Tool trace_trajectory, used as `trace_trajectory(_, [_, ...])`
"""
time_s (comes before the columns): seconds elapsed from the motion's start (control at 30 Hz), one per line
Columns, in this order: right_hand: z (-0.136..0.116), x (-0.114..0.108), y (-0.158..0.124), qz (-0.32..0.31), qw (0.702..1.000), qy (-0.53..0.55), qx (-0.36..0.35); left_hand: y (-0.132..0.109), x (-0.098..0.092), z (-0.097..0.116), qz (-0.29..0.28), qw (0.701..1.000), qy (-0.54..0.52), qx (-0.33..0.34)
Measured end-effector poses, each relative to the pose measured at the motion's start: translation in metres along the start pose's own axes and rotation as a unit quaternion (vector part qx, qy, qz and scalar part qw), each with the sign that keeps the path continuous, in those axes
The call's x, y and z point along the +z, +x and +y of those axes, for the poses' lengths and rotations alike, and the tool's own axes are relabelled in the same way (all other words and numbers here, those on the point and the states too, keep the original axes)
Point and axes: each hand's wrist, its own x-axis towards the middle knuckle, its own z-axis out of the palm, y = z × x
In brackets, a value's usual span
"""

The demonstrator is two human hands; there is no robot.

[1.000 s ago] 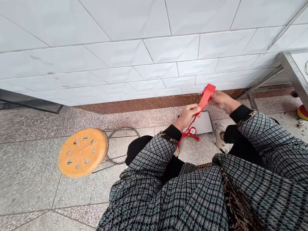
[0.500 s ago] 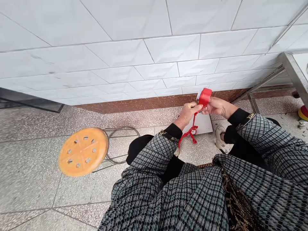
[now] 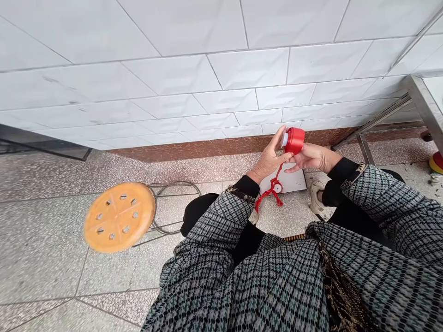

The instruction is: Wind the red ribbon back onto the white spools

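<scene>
"What's the left hand (image 3: 268, 161) doing?"

"Its spread fingers (image 3: 278, 139) grip the white end of a glossy red ribbon spool (image 3: 294, 140). The right hand's (image 3: 311, 157) curled fingers (image 3: 294, 159) support it from below, above a white rectangular board (image 3: 291, 180) on the speckled floor (image 3: 214, 170)."

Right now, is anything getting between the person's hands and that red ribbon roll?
Nothing visible does: the left hand and right hand both reach the red ribbon roll directly, and the loose red strand only hangs down below it.
</scene>
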Motion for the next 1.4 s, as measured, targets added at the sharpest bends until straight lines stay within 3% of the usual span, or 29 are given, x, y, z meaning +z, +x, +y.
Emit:
trace_trajectory(0.13, [0.005, 0.002, -0.001, -0.055, 0.994, -0.087, -0.029, 0.001, -0.003, 0.009, -0.02, 1.0, -0.011, -0.005])
trace_trajectory(0.2, [0.003, -0.001, -0.001, -0.008, 0.967, -0.236, -0.094, -0.001, -0.004, 0.012, -0.015, 1.0, -0.017, -0.02])
trace_trajectory(0.23, [0.001, -0.003, -0.001, 0.043, 0.939, -0.314, -0.137, -0.002, -0.004, 0.013, -0.016, 0.999, -0.023, -0.028])
trace_trajectory(0.3, [-0.006, -0.007, -0.001, 0.172, 0.847, -0.449, -0.227, -0.003, -0.002, 0.011, -0.018, 0.998, -0.043, -0.049])
trace_trajectory(0.37, [-0.011, -0.009, -0.004, 0.261, 0.727, -0.562, -0.295, -0.005, 0.0, 0.008, -0.015, 0.994, -0.073, -0.079])
trace_trajectory(0.47, [-0.015, -0.006, -0.011, 0.28, 0.528, -0.728, -0.336, -0.006, 0.007, 0.003, 0.014, 0.982, -0.141, -0.123])
trace_trajectory(0.53, [-0.016, -0.002, -0.014, 0.272, 0.449, -0.786, -0.327, -0.007, 0.012, 0.003, 0.039, 0.97, -0.195, -0.142])
trace_trajectory(0.6, [-0.018, -0.001, -0.016, 0.281, 0.406, -0.809, -0.318, -0.008, 0.016, 0.007, 0.058, 0.955, -0.242, -0.162])
trace_trajectory(0.73, [-0.026, -0.007, -0.018, 0.308, 0.376, -0.816, -0.313, -0.012, 0.02, 0.017, 0.083, 0.935, -0.279, -0.202])
trace_trajectory(0.97, [-0.031, -0.013, -0.016, 0.311, 0.365, -0.829, -0.288, -0.012, 0.024, 0.025, 0.078, 0.953, -0.248, -0.154])
trace_trajectory(1.17, [-0.027, -0.013, -0.011, 0.301, 0.358, -0.834, -0.294, -0.01, 0.026, 0.02, 0.104, 0.953, -0.213, -0.189])
trace_trajectory(1.4, [-0.022, -0.015, -0.008, 0.29, 0.34, -0.84, -0.307, -0.011, 0.025, 0.013, 0.12, 0.966, -0.168, -0.158])
